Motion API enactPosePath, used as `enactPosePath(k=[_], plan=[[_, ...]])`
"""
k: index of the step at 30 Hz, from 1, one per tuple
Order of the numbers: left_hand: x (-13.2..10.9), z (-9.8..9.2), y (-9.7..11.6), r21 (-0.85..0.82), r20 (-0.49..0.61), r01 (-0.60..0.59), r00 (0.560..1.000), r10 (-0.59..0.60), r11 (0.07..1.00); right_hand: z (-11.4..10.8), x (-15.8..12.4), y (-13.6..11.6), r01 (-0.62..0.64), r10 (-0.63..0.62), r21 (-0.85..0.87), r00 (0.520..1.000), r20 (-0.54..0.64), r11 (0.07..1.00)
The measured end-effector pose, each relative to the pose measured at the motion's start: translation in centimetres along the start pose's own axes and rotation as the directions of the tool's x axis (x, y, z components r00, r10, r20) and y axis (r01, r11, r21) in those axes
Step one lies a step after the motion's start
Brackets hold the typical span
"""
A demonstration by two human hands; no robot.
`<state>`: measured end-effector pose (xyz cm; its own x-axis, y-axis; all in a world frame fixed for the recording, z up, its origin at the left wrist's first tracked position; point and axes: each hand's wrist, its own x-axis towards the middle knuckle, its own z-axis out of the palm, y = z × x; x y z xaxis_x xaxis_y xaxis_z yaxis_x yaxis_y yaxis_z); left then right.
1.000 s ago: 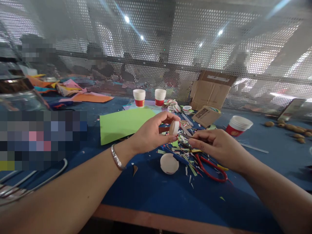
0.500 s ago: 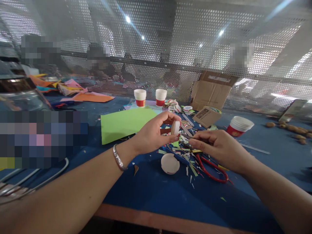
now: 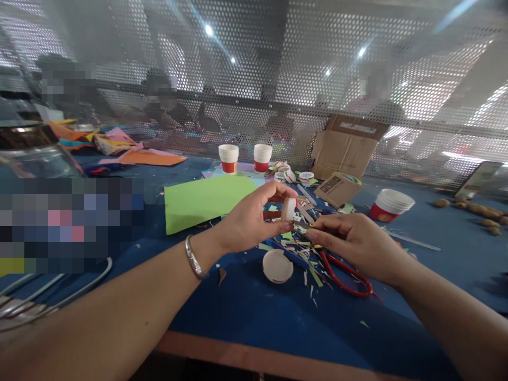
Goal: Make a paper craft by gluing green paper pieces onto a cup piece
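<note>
My left hand, with a silver bangle on its wrist, pinches a short cut-off paper cup base. The base is a white ring with a red edge, tipped on its side. My right hand is closed just right of it, thumb and forefinger on a thin dark strip that reaches to the cup base. Whether the strip is a blade or a scrap I cannot tell. Below my hands a second cut cup base lies on the blue table. Red-handled scissors rest under my right hand.
Paper scraps litter the middle. A green sheet lies left, with paper cup stacks behind it. Another cup stack leans at right. Cut cup pieces and a cardboard box stand before a perforated metal screen.
The cup base in my left hand has shifted slightly right and tilted. My right hand has moved slightly left, bringing the dark strip against the base's lower edge.
</note>
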<state>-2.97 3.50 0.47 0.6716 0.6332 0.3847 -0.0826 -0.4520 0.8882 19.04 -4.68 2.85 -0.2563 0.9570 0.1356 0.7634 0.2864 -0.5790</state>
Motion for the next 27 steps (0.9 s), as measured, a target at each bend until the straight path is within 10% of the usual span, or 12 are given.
enactPosePath(k=[27], plan=[[-0.07, -0.01, -0.06, 0.012, -0.002, 0.014, 1.000, -0.014, 1.000, 0.11, -0.15, -0.17, 0.000, 0.000, 0.008, 1.000, -0.006, 1.000]])
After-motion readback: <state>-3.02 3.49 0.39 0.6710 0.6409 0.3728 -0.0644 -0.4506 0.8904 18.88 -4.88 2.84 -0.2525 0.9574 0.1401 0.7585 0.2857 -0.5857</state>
